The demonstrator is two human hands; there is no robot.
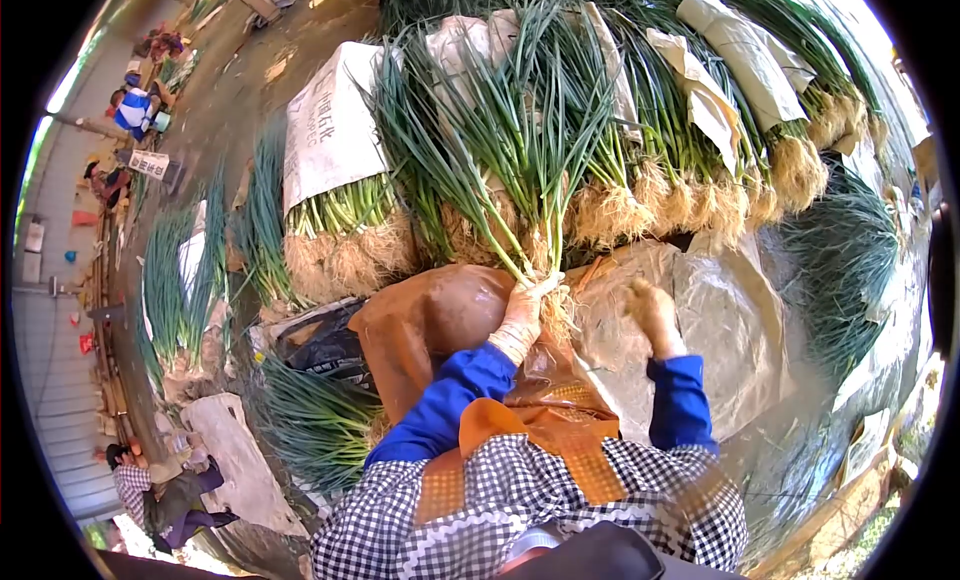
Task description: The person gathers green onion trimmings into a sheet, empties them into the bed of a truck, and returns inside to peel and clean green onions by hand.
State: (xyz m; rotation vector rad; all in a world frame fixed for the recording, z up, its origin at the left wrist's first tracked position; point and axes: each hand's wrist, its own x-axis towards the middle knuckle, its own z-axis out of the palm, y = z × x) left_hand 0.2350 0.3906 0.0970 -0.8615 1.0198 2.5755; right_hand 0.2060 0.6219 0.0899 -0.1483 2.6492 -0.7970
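Observation:
My left hand is closed round the lower stems of a bunch of green onions, just above their pale roots. The long leaves fan upward over the wrapped bundles behind. To the right, my right hand is raised over the brown sheet, apart from the bunch. Its fingers are blurred and look curled; whether anything is in them cannot be made out. An orange-brown apron covers my knee, under and beside my left hand.
Rooty onion bundles in white sacking stand in a row ahead. Loose onions lie at lower left and more onions at right. A person sits at far lower left; other people are at upper left.

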